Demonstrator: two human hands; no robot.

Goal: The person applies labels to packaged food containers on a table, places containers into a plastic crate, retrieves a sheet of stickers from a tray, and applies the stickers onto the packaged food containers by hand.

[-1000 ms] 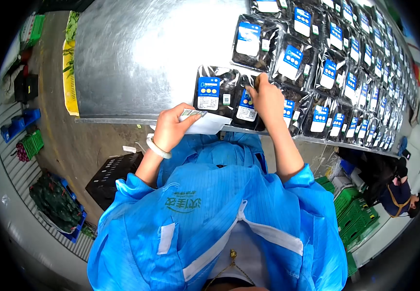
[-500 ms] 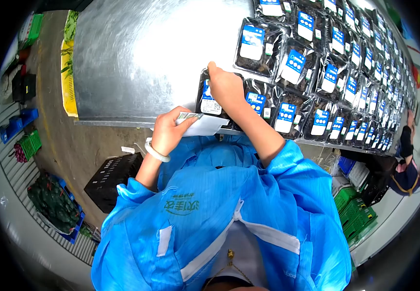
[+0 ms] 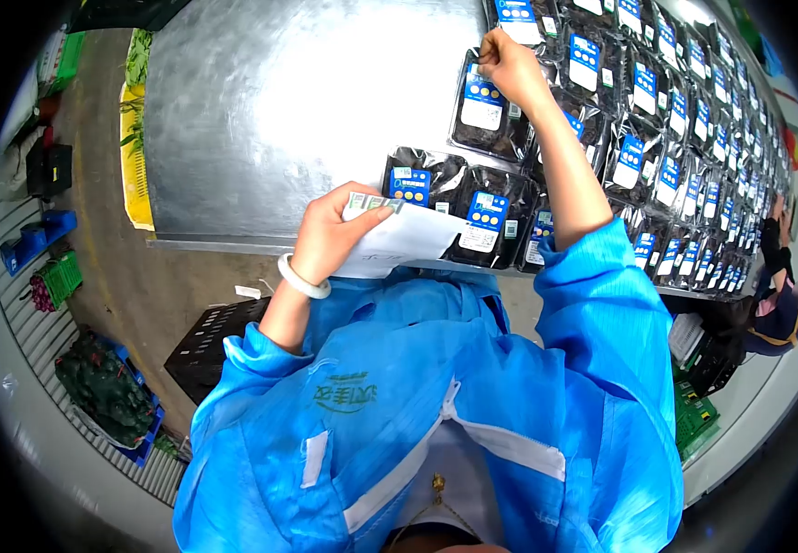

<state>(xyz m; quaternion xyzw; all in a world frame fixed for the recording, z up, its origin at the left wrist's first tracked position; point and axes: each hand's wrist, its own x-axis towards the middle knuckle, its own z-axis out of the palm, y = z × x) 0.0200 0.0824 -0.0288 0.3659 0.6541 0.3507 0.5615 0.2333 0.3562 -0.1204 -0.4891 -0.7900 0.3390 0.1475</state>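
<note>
My left hand [image 3: 330, 226] pinches a white sheet of stickers [image 3: 408, 240] at its left end, where small green-and-white printed squares show by the thumb. The sheet covers the lower part of a clear-wrapped black tray pack [image 3: 440, 169] with a blue-and-white label. My right hand [image 3: 512, 72] is closed, fingertips pinching a small pale sticker [image 3: 478, 71] at the top of the blue label on another wrapped tray pack [image 3: 500, 138]. This pack holds dark contents. Beside the sheet lies one more labelled tray pack [image 3: 485, 217].
Rows of similar wrapped packs [image 3: 632, 152] fill the right side of the metal table [image 3: 224, 120]. A yellow crate [image 3: 134, 157] with greens stands beyond its left edge. A black crate [image 3: 205, 341] is on the floor. A co-worker [image 3: 777, 318] is at far right.
My right hand has moved up and right from the near pack to one farther back. The near pack now shows a small sticker on its label. The sheet is spread wider in my left hand.
</note>
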